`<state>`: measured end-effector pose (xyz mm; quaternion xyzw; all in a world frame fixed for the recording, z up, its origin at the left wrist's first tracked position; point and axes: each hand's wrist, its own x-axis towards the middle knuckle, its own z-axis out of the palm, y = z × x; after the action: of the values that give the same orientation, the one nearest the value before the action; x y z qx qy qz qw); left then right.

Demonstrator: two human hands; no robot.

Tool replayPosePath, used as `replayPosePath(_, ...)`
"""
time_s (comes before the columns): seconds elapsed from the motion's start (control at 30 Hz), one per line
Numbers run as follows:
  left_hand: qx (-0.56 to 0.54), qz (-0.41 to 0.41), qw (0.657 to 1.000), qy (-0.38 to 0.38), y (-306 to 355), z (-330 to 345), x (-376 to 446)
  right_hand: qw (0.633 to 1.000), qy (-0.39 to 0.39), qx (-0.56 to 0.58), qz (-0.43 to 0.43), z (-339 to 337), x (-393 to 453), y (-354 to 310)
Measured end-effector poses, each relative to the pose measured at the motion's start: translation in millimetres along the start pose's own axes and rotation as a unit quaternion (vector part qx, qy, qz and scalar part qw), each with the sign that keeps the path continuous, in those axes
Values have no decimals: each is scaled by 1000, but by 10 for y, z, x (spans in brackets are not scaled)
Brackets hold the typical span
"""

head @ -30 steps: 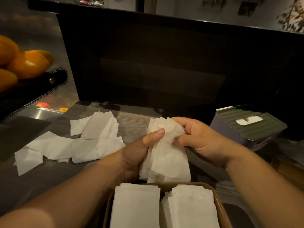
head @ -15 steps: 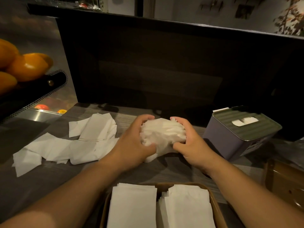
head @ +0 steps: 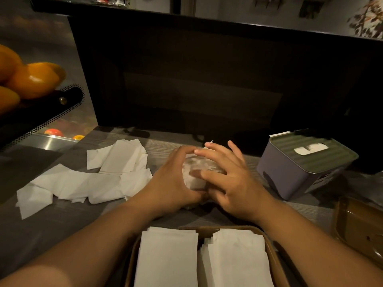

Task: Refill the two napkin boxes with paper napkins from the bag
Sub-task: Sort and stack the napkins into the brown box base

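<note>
A crumpled white wad of napkins [head: 193,175] sits on the dark counter between my hands. My left hand [head: 172,181] curls round its left side. My right hand [head: 230,181] lies over its right side with the fingers spread and mostly straight. Close to me, an open brown napkin box [head: 275,264] holds two neat stacks of white napkins [head: 167,257]. A grey napkin box with a green slotted lid [head: 304,162] stands at the right, a napkin showing in its slot. Loose white napkins [head: 89,175] lie spread on the counter to the left.
A black perforated basket [head: 43,112] with oranges [head: 33,79] hangs over the left edge. A tall dark panel [head: 207,79] closes off the back of the counter. A brown lid or tray [head: 358,226] lies at the right edge.
The napkins I held up loosely a second ago have been squeezed into a tight wad down at the counter. My right hand's fingers have now spread over it.
</note>
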<state>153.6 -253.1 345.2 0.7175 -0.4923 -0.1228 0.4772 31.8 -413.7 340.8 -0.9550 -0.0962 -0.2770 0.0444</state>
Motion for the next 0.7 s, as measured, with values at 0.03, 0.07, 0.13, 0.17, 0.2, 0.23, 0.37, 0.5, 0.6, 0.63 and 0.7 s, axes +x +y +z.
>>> replayPosePath(0.03,-9,3,1000,-6,-2,3,-3,1000,-6,1,-11,2,-3,-1)
replayPosePath(0.07,-11,5,1000,-7,-1,6,-7,1000,-6,7,-13,-3,-7,-4)
replayPosePath(0.13,4,9,1000,5,3,6,-11,999,7,38,8,-25,-7,-27)
replayPosePath(0.17,16,10,1000,14,-1,-1,-11,996,17,76,40,-45,-6,-39)
replayPosePath(0.2,29,12,999,23,-3,-9,-7,988,27,127,87,-74,-5,-46)
replayPosePath(0.23,40,14,999,28,-4,-19,-3,974,33,178,138,-104,-7,-44)
replayPosePath(0.37,61,2,998,3,16,-38,7,939,-2,244,242,-101,-23,-23)
replayPosePath(0.5,79,2,997,3,16,-9,0,938,-19,248,241,2,-1,-79)
replayPosePath(0.6,74,12,997,30,-2,11,13,941,-8,259,218,-26,-1,-111)
replayPosePath(0.63,69,8,997,42,-7,15,20,948,13,249,199,-57,1,-124)
replayPosePath(0.7,70,-3,996,51,-1,21,30,974,57,183,123,-114,6,-138)
